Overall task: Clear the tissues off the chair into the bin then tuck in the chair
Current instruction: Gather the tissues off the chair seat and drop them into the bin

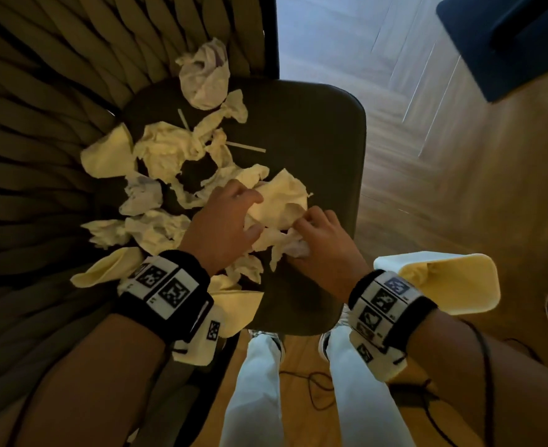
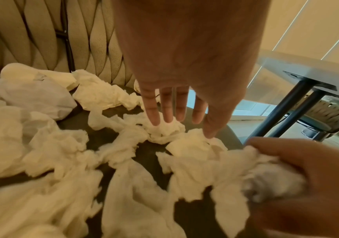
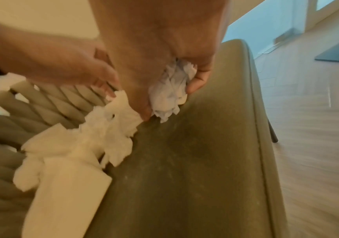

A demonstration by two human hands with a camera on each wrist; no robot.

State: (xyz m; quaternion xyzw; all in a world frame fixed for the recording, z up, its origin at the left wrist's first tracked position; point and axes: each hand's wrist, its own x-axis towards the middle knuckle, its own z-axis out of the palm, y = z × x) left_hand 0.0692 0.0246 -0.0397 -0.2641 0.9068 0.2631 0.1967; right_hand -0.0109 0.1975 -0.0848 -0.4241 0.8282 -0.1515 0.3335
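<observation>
Several crumpled white tissues (image 1: 166, 150) lie scattered over the dark seat of the chair (image 1: 314, 130), mostly on its left half by the woven backrest (image 1: 40, 124). My left hand (image 1: 253, 214) reaches over a large tissue (image 1: 285, 198) mid-seat; in the left wrist view its fingers (image 2: 154, 112) are straight, tips touching a tissue wad (image 2: 164, 130). Beside it my right hand (image 1: 301, 240) grips a crumpled tissue (image 3: 170, 90) between thumb and fingers, low over the seat (image 3: 184, 161). The white bin (image 1: 479, 269) stands on the floor right of the chair, with tissue (image 1: 417, 272) inside.
Two thin white sticks (image 1: 246, 147) lie on the seat. My legs (image 1: 256, 382) stand at the chair's front edge, with cables (image 1: 314, 382) on the wooden floor. A dark blue object (image 1: 508, 43) lies at the top right. A table leg (image 2: 286, 109) and another chair (image 2: 327, 116) stand beyond.
</observation>
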